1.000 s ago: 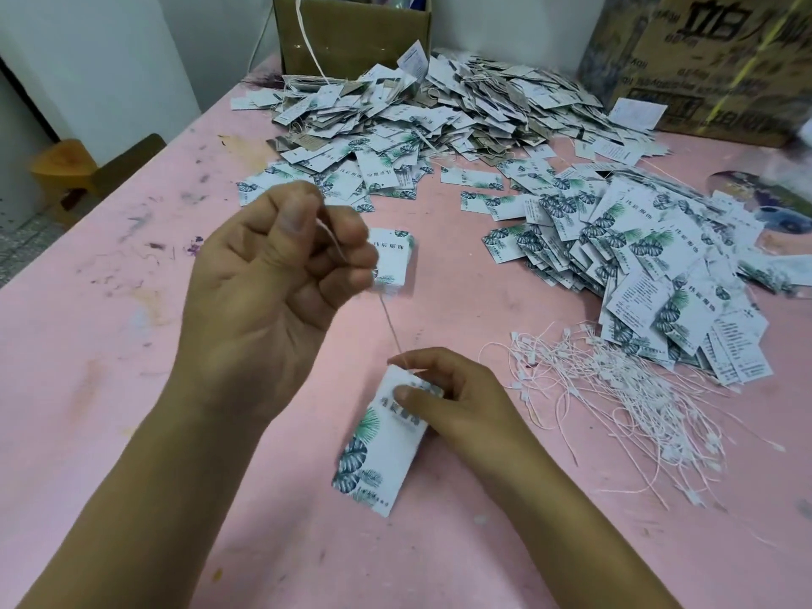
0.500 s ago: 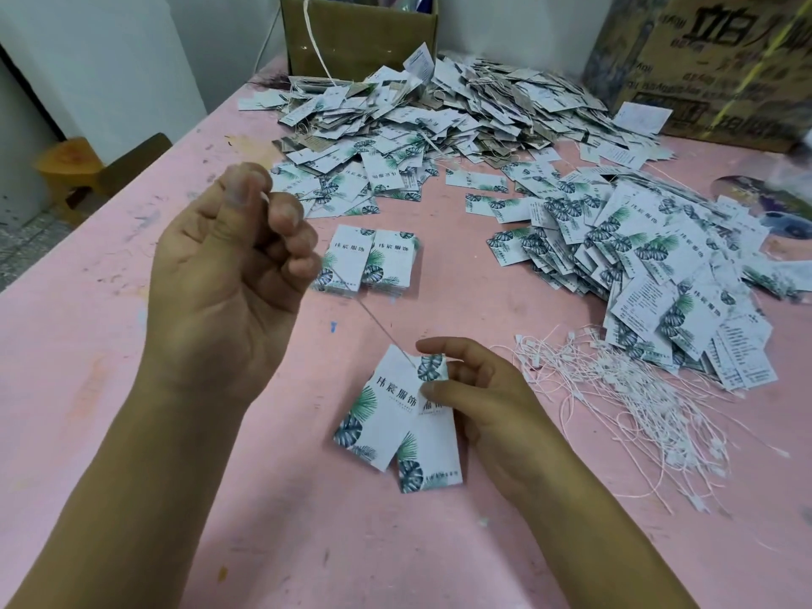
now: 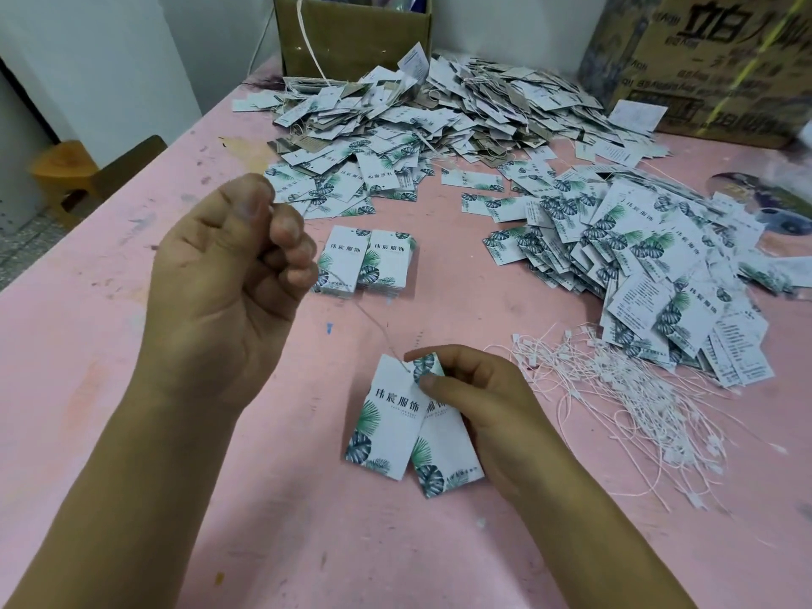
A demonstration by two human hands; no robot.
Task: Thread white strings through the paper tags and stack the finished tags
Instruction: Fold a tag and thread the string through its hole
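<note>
**Two tags on one taut string**

A pink table point(image 3: 132, 345), stained and scuffed, fills the view. At one o'clock stands a large printed carton point(image 3: 712, 59), and at twelve a smaller open box point(image 3: 351, 33). In front of them sprawls a far heap point(image 3: 439, 112) of strung tags. A second heap point(image 3: 637, 265) of leaf-printed tags lies at two to three o'clock. Just below it, at four o'clock, is a loose bundle of strings point(image 3: 615, 389).

The left hand point(image 3: 228, 292) is raised at nine o'clock. Its fingers are curled in, and thumb and forefinger pinch the upper end of a white string point(image 3: 378, 327). The right hand point(image 3: 479, 397), at five o'clock, pinches the top corners of two tags point(image 3: 395, 424), which lie fanned on the table. The string runs taut down to their top edge and seems to enter the hole there, though it is too fine to be sure. Two neat stacks point(image 3: 369, 261) sit side by side at the centre, beyond the held pair.
</note>
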